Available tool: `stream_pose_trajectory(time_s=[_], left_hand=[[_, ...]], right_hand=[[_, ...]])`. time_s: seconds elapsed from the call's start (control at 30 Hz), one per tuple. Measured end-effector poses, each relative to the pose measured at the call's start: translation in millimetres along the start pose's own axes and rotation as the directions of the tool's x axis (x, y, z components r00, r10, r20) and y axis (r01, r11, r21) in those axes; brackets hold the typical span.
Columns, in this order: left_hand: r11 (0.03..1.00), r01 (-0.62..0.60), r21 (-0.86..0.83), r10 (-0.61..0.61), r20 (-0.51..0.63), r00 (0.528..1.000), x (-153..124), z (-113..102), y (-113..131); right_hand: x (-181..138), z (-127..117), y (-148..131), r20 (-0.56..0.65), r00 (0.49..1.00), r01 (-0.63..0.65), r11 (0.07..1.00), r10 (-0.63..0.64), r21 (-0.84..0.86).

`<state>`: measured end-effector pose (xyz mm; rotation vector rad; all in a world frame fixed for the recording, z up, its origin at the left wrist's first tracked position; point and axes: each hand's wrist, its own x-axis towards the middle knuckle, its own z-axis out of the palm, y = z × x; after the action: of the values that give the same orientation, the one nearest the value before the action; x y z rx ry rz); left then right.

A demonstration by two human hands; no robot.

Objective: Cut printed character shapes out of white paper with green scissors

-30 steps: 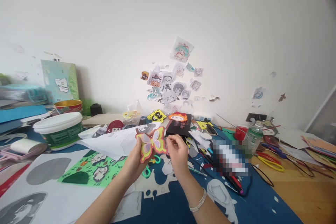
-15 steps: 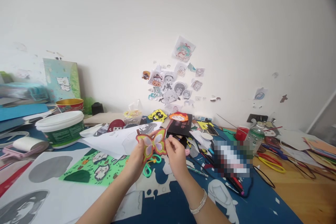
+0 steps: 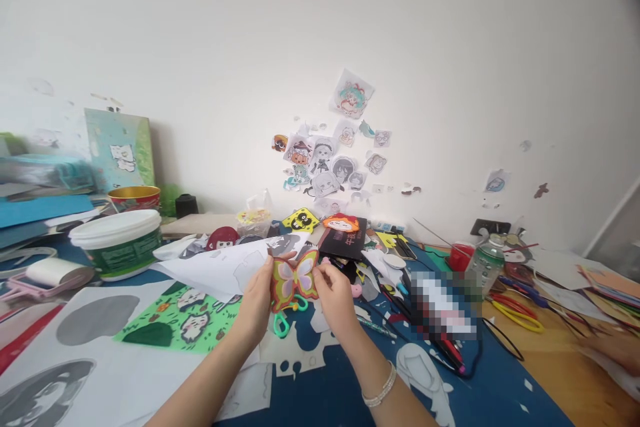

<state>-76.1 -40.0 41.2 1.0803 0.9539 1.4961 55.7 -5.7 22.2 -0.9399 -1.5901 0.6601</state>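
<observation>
- Cutouts (image 3: 343,169) dot the wall (image 3: 200,47), perhaps stuck up for show.
- Above the blue mat (image 3: 325,403), my left hand (image 3: 257,300) and right hand (image 3: 333,297), apart, pinch the butterfly (image 3: 296,278) by opposite wings, likely so its middle faces me uncovered.
- Green loops (image 3: 281,328) show just below it, perhaps for easy reach.

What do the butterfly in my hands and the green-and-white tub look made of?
The butterfly: perhaps felt or foam, fairly matte, judging by its flat, layered-looking coloured shapes. The tub: likely plastic, smooth, judging by its even, rounded white rim.
</observation>
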Motion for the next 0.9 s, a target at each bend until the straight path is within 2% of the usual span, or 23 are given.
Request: stream_pose_trajectory(time_s=[0.13, 0.27, 0.4, 0.57, 0.63, 0.73, 0.83, 0.9], left_hand=[[0.998, 0.001, 0.069, 0.002, -0.048, 0.999, 4, -3, 3], [0.981, -0.069, 0.179, 0.099, -0.164, 0.981, 9, -5, 3], [0.987, -0.07, 0.145, 0.096, -0.181, 0.979, 13, -9, 0], [0.994, -0.1, 0.048, 0.108, -0.232, 0.967, 17, -15, -3], [0.992, -0.116, 0.044, 0.123, -0.224, 0.967, 16, -15, -2], [0.992, -0.082, 0.093, 0.095, -0.152, 0.984, 13, -11, 2], [0.982, -0.04, 0.186, 0.052, -0.06, 0.997, 8, -6, 7], [0.974, -0.031, 0.224, 0.04, -0.034, 0.999, 6, -4, 9]], right_hand=[[4, -4, 4, -0.037, 0.999, -0.009, 1.0, 0.009, 0.001], [7, -11, 5, -0.056, 0.998, -0.024, 1.0, 0.023, -0.011], [11, -20, 5, -0.064, 0.997, -0.052, 0.999, 0.052, 0.009], [5, -26, 1, 0.078, 0.987, -0.145, 0.986, 0.139, 0.08], [1, -27, -1, 0.111, 0.98, -0.178, 0.978, 0.165, 0.111], [-5, -34, -6, 0.078, 0.979, -0.199, 0.967, 0.188, 0.16], [-13, -54, -10, 0.014, 0.981, -0.195, 0.966, 0.195, 0.17], [-23, -75, -10, -0.094, 0.976, -0.18, 0.97, 0.196, 0.161]])
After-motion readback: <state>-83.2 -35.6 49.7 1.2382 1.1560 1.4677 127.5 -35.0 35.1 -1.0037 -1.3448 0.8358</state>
